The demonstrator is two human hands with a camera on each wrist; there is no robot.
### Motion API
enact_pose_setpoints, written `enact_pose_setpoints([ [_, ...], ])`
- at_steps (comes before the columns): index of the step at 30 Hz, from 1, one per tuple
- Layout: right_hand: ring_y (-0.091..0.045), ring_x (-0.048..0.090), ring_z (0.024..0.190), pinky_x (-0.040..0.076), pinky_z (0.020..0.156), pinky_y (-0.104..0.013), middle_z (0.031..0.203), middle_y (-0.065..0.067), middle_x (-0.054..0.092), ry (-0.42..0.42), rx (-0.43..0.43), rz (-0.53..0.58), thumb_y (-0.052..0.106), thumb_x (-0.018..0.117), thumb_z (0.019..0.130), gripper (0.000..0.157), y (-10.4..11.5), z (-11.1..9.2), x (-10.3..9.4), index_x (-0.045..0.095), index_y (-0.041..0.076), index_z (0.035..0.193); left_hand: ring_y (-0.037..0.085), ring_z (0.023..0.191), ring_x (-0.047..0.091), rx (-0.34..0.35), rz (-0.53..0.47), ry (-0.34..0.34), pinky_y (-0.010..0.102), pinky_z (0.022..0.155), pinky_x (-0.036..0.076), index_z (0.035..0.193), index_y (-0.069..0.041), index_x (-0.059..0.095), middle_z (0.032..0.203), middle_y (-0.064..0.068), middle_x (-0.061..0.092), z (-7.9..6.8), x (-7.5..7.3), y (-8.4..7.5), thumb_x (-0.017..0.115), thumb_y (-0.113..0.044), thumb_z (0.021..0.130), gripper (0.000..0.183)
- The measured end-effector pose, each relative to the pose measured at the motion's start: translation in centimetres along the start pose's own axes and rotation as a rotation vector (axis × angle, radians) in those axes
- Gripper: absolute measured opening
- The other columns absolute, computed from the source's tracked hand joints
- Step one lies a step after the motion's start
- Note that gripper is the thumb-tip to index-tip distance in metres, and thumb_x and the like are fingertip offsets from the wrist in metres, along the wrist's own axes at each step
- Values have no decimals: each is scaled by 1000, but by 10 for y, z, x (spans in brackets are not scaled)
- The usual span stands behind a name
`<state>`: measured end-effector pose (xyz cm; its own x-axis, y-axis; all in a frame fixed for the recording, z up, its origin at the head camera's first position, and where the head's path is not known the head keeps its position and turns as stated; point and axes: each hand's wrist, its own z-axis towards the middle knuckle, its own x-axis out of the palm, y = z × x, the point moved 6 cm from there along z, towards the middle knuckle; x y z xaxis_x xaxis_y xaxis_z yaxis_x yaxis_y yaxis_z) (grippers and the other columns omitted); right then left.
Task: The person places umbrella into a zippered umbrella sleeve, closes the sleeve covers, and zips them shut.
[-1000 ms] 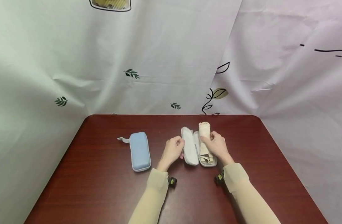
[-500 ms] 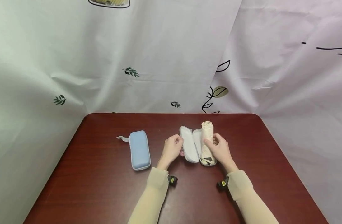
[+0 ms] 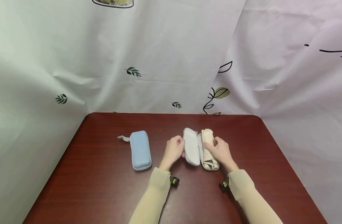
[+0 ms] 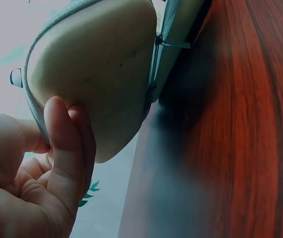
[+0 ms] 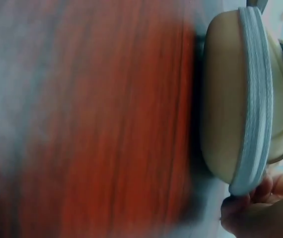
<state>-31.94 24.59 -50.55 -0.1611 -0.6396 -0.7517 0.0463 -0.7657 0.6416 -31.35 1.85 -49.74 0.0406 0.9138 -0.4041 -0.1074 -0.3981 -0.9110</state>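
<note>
An open zip case with a pale grey lining stands right of the table's middle. My left hand pinches the outer edge of its raised lid; in the left wrist view the thumb and fingers grip that rim, and the case's outside looks beige. In the other half lies a cream folded umbrella with dark marks at its near end. My right hand holds the umbrella from the right, thumb on top. In the right wrist view, its fingertips are by the case's zip edge; the umbrella is mostly hidden.
A closed blue zip case with a grey strap lies to the left on the dark red wooden table. White patterned cloth hangs behind and at both sides.
My right hand has lowered the umbrella, after shifting it right, so it sits further down in the case half. The left hand keeps its grip on the lid.
</note>
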Motion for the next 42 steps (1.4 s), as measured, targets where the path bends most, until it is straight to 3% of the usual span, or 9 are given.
enact_pose_setpoints([
  [11,-20,45,62,39,55,-32,64,-2,43,115,-58,-69,35,73,77,38,5,6,6,43,12,71,13,43,60,10,-14,16,29,52,48,79,-10,62,54,-2,59,-2,4,-6,50,-17,95,21],
  [20,-23,53,68,43,58,-34,71,-6,56,194,20,-144,35,68,78,30,9,10,11,55,8,80,15,44,60,18,-1,21,29,51,47,77,-12,60,54,-2,58,-5,3,-9,50,-18,96,22],
  [26,-28,57,83,47,70,-38,90,-10,65,214,64,-171,39,63,79,41,8,13,10,64,5,101,12,42,59,9,-12,16,28,50,48,78,-12,61,55,-2,59,-7,1,-11,51,-16,94,20],
  [36,-24,57,77,45,64,-34,84,-6,64,187,96,-129,40,62,83,37,-4,8,2,66,8,103,11,42,59,16,-18,17,27,51,48,79,-13,62,55,-3,59,-8,7,-10,51,-15,94,19],
  [42,-27,56,78,46,65,-38,84,-9,64,219,55,-190,39,64,79,43,9,11,7,64,3,102,13,44,60,20,-7,15,29,52,48,78,-15,60,56,-2,58,-8,6,-10,50,-18,96,20],
])
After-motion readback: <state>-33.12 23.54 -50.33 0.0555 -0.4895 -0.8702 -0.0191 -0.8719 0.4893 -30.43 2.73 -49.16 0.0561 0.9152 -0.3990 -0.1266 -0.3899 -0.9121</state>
